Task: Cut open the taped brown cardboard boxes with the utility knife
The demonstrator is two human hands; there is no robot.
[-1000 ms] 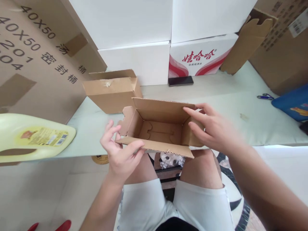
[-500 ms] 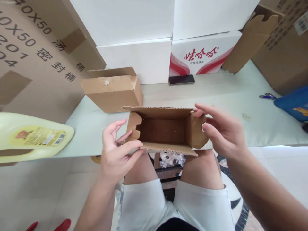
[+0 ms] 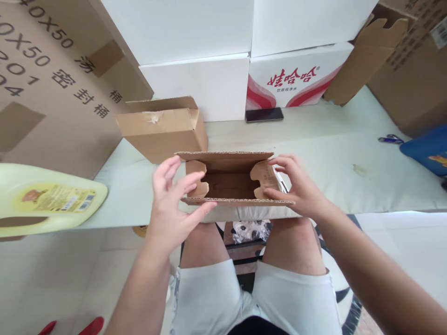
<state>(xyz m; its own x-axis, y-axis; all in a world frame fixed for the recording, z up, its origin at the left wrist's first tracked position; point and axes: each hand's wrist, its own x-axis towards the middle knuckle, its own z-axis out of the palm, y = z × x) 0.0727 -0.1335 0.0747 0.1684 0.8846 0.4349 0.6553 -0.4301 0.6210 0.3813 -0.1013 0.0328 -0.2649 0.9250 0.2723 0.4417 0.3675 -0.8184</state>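
Brown corrugated cardboard makes up the open box (image 3: 225, 159) at the near edge of the bench (image 3: 335, 149), its mouth turned up and its long sides running left to right. The box's left flap (image 3: 200, 186) and right flap (image 3: 260, 174), both with notched edges, lean inward over the opening, while the far and near long flaps stand up, their raw edges showing. The left hand (image 3: 174, 200) is spread and loose, closed on nothing, its fingers at the left flap and its thumb by the near long edge. The right hand (image 3: 296, 181) curves about the right end, fingertips at the far corner and thumb low on the right flap; whether it grips the card or merely presses it, I cannot tell. Just beyond, to the left, sits a second brown box (image 3: 160, 142), tilted to the eye, with its top flaps partly raised. White cartons (image 3: 195, 86) are stacked at the far side, the lower right one (red lettering and red waves on its face) with a dark phone (image 3: 264, 115) lying flat at its foot. A pale yellow jug (image 3: 49, 200) lies at the near left, and a blue container (image 3: 426, 149) stands at the right.
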